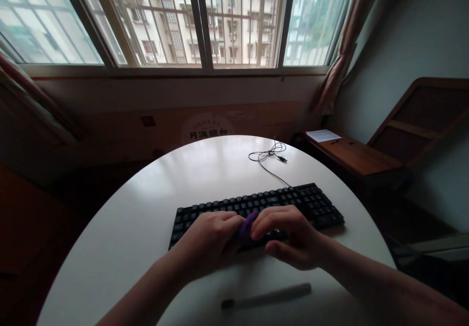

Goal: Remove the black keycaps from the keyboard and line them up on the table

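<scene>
Clamped in your left hand [212, 230], a purple wad [246, 227] sits over the black computer keyboard [317, 206]; your right hand's [289, 235] fingers touch it, thumb apart. Your round, glossy white table [120, 238] also bears a looped USB cable [282, 159] and a blurred stick [278, 295]. Beyond: barred windows [203, 28], curtains [335, 79], paper [323, 136] on a wooden chair [370, 159].

Free tabletop [128, 228] left, keyboard [266, 201] as obstacle
</scene>
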`<act>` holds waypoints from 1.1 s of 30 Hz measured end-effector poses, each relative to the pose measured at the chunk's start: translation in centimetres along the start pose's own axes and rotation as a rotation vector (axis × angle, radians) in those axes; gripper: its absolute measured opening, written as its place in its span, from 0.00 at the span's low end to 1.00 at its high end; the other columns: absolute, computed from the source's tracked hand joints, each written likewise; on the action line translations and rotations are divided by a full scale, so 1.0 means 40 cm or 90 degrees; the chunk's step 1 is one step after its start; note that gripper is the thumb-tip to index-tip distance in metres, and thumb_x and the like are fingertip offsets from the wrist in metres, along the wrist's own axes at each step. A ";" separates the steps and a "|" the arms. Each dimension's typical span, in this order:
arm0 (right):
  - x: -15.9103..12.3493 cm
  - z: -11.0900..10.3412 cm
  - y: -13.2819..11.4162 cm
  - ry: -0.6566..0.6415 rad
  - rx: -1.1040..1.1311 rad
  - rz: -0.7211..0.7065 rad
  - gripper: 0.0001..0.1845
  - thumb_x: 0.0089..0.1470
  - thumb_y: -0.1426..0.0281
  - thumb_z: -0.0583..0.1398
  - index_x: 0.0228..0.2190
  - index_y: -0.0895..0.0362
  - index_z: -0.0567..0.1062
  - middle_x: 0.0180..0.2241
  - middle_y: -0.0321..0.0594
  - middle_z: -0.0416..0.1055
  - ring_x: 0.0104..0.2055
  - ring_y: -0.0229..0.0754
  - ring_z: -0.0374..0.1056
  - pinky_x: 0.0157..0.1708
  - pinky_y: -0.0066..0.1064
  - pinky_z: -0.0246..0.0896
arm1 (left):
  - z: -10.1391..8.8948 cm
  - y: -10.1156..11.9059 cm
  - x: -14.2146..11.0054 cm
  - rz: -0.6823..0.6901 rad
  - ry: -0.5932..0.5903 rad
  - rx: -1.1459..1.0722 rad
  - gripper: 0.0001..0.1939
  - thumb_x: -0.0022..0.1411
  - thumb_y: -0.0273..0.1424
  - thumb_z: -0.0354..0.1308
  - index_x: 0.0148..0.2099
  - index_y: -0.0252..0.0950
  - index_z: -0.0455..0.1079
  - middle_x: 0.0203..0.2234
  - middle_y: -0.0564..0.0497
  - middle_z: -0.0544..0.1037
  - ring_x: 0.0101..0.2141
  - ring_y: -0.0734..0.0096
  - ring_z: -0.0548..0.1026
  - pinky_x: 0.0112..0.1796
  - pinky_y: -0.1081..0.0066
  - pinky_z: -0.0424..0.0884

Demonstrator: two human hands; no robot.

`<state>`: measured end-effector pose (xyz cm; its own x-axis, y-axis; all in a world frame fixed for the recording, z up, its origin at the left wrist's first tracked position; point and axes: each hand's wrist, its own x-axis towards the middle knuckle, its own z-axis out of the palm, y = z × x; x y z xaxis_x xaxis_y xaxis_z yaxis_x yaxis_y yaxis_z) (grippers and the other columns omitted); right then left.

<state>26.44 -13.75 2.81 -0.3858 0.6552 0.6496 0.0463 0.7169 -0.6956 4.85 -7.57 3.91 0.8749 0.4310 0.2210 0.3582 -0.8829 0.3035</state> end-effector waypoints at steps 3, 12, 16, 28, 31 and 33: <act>0.000 -0.013 0.010 0.062 -0.072 -0.002 0.08 0.57 0.69 0.60 0.33 0.61 0.77 0.31 0.45 0.74 0.33 0.39 0.70 0.34 0.30 0.65 | -0.025 -0.010 -0.007 -0.054 -0.004 0.006 0.04 0.54 0.24 0.53 0.33 0.36 0.67 0.26 0.53 0.72 0.24 0.72 0.69 0.26 0.74 0.62; -0.007 -0.048 -0.022 -0.019 -0.204 -0.019 0.12 0.58 0.67 0.59 0.25 0.60 0.74 0.21 0.37 0.68 0.22 0.32 0.61 0.23 0.25 0.52 | -0.121 0.016 -0.030 -0.176 -0.267 -0.097 0.08 0.55 0.28 0.53 0.24 0.35 0.68 0.16 0.57 0.68 0.17 0.78 0.60 0.19 0.75 0.52; -0.018 -0.012 -0.093 -0.327 -0.346 0.011 0.12 0.57 0.62 0.61 0.27 0.57 0.75 0.23 0.35 0.70 0.26 0.34 0.63 0.26 0.28 0.49 | -0.109 0.045 -0.026 -0.177 -0.316 -0.077 0.10 0.56 0.31 0.56 0.24 0.35 0.71 0.15 0.56 0.68 0.16 0.78 0.60 0.19 0.75 0.52; -0.058 0.075 -0.144 -0.646 -0.465 0.107 0.20 0.45 0.53 0.65 0.24 0.59 0.79 0.18 0.39 0.72 0.17 0.34 0.57 0.20 0.30 0.33 | -0.024 0.086 0.002 -0.035 -0.214 0.022 0.07 0.59 0.33 0.60 0.30 0.36 0.73 0.20 0.54 0.74 0.23 0.73 0.70 0.24 0.73 0.58; -0.058 0.079 -0.145 -0.647 -0.471 0.129 0.19 0.45 0.54 0.66 0.25 0.59 0.79 0.18 0.39 0.72 0.17 0.34 0.56 0.20 0.29 0.33 | -0.015 0.094 -0.004 -0.027 -0.224 0.045 0.09 0.57 0.37 0.62 0.30 0.37 0.73 0.21 0.53 0.74 0.22 0.71 0.70 0.23 0.72 0.56; -0.063 0.087 -0.143 -0.644 -0.476 0.127 0.17 0.44 0.56 0.66 0.25 0.60 0.79 0.18 0.38 0.71 0.16 0.34 0.55 0.19 0.30 0.34 | -0.011 0.100 -0.008 -0.026 -0.229 0.069 0.09 0.56 0.39 0.63 0.31 0.38 0.73 0.21 0.52 0.75 0.22 0.70 0.70 0.22 0.72 0.55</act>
<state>23.94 -20.33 4.06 -0.8249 0.5296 -0.1976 0.5627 0.8025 -0.1983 5.85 -11.18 5.46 0.9110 0.3899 -0.1347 0.4104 -0.8895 0.2007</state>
